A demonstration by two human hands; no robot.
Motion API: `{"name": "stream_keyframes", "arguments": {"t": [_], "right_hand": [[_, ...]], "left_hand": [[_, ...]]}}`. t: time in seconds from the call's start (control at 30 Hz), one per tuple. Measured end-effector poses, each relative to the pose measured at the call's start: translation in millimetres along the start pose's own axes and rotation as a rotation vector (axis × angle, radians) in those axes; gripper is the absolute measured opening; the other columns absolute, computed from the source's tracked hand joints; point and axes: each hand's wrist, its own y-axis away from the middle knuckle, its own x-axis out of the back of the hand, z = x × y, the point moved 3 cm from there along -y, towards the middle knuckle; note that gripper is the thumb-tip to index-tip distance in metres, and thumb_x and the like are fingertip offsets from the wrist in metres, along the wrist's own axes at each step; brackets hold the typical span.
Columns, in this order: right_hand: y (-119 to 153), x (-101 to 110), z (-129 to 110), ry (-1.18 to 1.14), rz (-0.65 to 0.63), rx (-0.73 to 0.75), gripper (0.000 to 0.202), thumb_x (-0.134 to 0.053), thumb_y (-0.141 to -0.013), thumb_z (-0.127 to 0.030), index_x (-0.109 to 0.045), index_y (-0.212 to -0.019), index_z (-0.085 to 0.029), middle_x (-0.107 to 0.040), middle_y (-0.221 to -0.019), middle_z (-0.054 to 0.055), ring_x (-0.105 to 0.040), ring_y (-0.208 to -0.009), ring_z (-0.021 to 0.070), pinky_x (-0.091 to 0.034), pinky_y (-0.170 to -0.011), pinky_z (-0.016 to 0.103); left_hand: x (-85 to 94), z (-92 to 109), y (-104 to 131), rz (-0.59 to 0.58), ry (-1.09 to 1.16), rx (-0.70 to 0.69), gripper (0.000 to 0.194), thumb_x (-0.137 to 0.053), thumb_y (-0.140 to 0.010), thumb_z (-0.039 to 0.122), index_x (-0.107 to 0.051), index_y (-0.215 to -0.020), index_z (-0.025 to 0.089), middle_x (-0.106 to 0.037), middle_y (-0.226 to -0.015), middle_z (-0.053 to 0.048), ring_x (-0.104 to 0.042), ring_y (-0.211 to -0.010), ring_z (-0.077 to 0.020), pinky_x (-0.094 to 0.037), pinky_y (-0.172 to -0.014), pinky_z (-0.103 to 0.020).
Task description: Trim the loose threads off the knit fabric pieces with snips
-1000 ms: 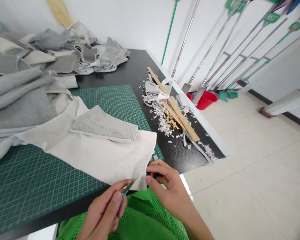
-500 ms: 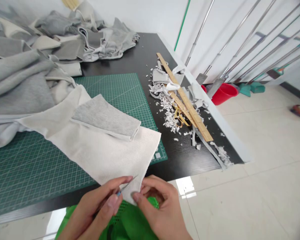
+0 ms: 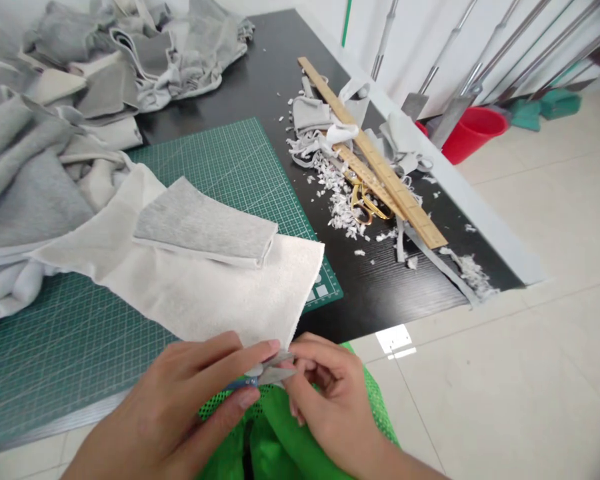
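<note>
My left hand [image 3: 195, 380] is closed around small thread snips [image 3: 275, 375] with a blue handle, their blades pointing right and slightly apart. The blades lie at the near corner of a cream fabric panel [image 3: 225, 293], close to my right fingertips. My right hand [image 3: 333, 393] pinches that corner, which is mostly hidden behind fingers and blades. On top of the panel lies a folded grey fabric piece [image 3: 205, 227]. The panel's far end joins a heap of grey fabric [image 3: 45, 173] at the left.
A green cutting mat [image 3: 220, 150] covers much of the black table [image 3: 275, 53]. Along its right side lie wooden rulers [image 3: 380, 167], gold-handled scissors [image 3: 367, 203] and fabric scraps [image 3: 310, 113]. A red bucket [image 3: 473, 133] and long-handled tools stand by the wall.
My left hand has moved the snips right to the fabric corner, and the blades now show apart. The view has shifted, so the table sits higher in the picture.
</note>
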Motion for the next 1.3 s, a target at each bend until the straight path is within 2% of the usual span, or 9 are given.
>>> {"name": "stream_keyframes", "arguments": {"t": [0.1,0.2,0.3,0.47,0.77,0.93,1.17,1.3], "right_hand": [[-2.2,0.1,-3.2,0.072,0.005,0.056,0.014,-0.069,-0.088,-0.018,-0.072,-0.075,-0.015,-0.05,-0.06,-0.004,-0.047,-0.047,0.0049,-0.036,-0.043,0.017],[-2.8,-0.8,-1.1,-0.038,-0.011,0.01,0.009,-0.068,-0.09,-0.019,-0.073,-0.082,-0.016,-0.05,-0.059,-0.006,-0.046,-0.041,0.0033,-0.034,-0.039,0.015],[-2.4,-1.0,0.9,-0.173,-0.035,0.023,0.005,-0.07,-0.087,-0.016,-0.074,-0.09,-0.018,-0.053,-0.062,-0.007,-0.05,-0.039,0.0027,-0.036,-0.038,0.013],[-2.9,0.4,2.1,-0.208,-0.048,0.066,0.01,-0.073,-0.084,-0.012,-0.074,-0.091,-0.019,-0.057,-0.065,-0.007,-0.054,-0.041,0.0025,-0.04,-0.04,0.013],[-3.9,1.6,-3.0,-0.155,-0.067,0.042,0.006,-0.074,-0.082,-0.017,-0.072,-0.088,-0.019,-0.056,-0.062,-0.007,-0.054,-0.045,0.0053,-0.043,-0.043,0.018],[-3.6,0.7,-2.0,-0.209,-0.082,-0.024,0.009,-0.079,-0.08,-0.021,-0.073,-0.088,-0.02,-0.055,-0.059,-0.008,-0.054,-0.043,0.0053,-0.041,-0.041,0.017],[-4.1,-1.1,-0.8,-0.216,-0.063,-0.043,0.01,-0.08,-0.08,-0.024,-0.074,-0.086,-0.021,-0.056,-0.057,-0.008,-0.053,-0.042,0.0054,-0.043,-0.04,0.017],[-4.2,-1.1,-2.4,-0.226,-0.062,-0.063,0.009,-0.081,-0.079,-0.023,-0.075,-0.085,-0.021,-0.057,-0.057,-0.008,-0.054,-0.042,0.0054,-0.045,-0.04,0.017]], "left_hand": [[-1.0,-2.5,-2.3,0.014,0.001,-0.015,0.039,-0.051,-0.105,0.022,-0.055,-0.144,0.023,-0.072,-0.114,-0.005,-0.071,-0.086,-0.013,-0.055,-0.073,-0.025],[-1.2,-7.0,-6.5,0.0,-0.022,-0.059,0.037,-0.051,-0.106,0.025,-0.056,-0.142,0.023,-0.072,-0.104,-0.003,-0.068,-0.075,-0.0107,-0.052,-0.064,-0.024],[-1.8,-8.6,-9.5,0.011,-0.037,-0.13,0.035,-0.054,-0.105,0.026,-0.059,-0.14,0.024,-0.069,-0.094,-0.001,-0.066,-0.072,-0.0107,-0.05,-0.063,-0.024],[0.0,-6.6,-11.5,0.048,-0.045,-0.177,0.032,-0.062,-0.101,0.023,-0.064,-0.133,0.021,-0.066,-0.084,0.001,-0.061,-0.064,-0.0091,-0.047,-0.061,-0.024],[6.3,-13.0,-16.9,0.017,-0.059,-0.232,0.044,-0.071,-0.096,0.027,-0.062,-0.138,0.021,-0.069,-0.085,0.001,-0.06,-0.062,-0.0095,-0.045,-0.056,-0.026],[7.1,-13.3,-15.9,-0.017,-0.071,-0.238,0.049,-0.071,-0.096,0.024,-0.058,-0.143,0.02,-0.069,-0.086,0.0,-0.061,-0.063,-0.0099,-0.046,-0.058,-0.026],[2.2,-11.8,-9.4,0.02,-0.102,-0.242,0.054,-0.071,-0.095,0.026,-0.056,-0.146,0.019,-0.07,-0.087,-0.001,-0.063,-0.064,-0.0104,-0.049,-0.059,-0.024],[2.8,-5.6,-10.7,0.112,-0.151,-0.273,0.053,-0.075,-0.092,0.021,-0.059,-0.143,0.015,-0.069,-0.082,0.0,-0.061,-0.061,-0.0112,-0.048,-0.055,-0.027]]}}
